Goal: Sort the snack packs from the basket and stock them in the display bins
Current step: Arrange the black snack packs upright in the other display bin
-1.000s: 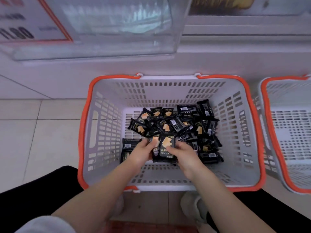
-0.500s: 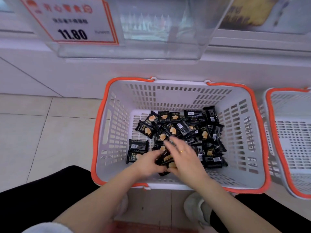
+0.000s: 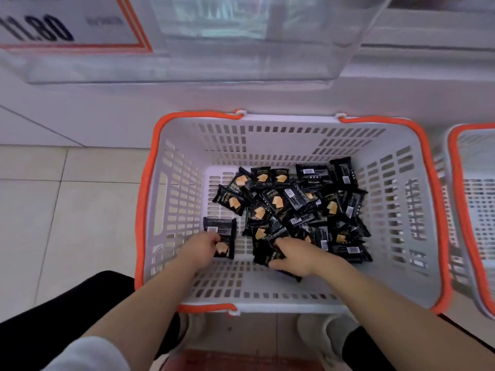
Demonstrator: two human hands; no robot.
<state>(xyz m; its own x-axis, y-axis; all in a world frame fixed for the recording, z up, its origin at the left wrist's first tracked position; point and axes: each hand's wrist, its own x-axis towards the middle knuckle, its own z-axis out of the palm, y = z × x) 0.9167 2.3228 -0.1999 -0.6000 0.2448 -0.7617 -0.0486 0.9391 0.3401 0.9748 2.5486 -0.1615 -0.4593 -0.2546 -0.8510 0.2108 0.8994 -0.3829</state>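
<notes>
Head view, left to right. A white price card with an orange border [image 3: 69,25], printed 11.80, is fixed to the front of a clear plastic display bin [image 3: 241,62] mounted above the floor. Pale floor tiles [image 3: 67,210] lie at left. Centre: a white slotted plastic basket with an orange rim [image 3: 176,167] sits on the floor just below the bin. Inside, a heap of black snack packs printed with a yellow cracker [image 3: 294,207] fills the middle and right of the basket floor; two more packs lie apart at the left of the heap.

The left hand [image 3: 199,249] reaches into the basket; its curled fingers pinch the nearer black pack [image 3: 224,249] of that left pair. The right hand [image 3: 296,255] lies at the near edge of the heap, fingers curled round a black pack [image 3: 267,254], thumb under it.

Far right: a second white basket with an orange rim [image 3: 455,183], only partly in view, stands just beside the first.
</notes>
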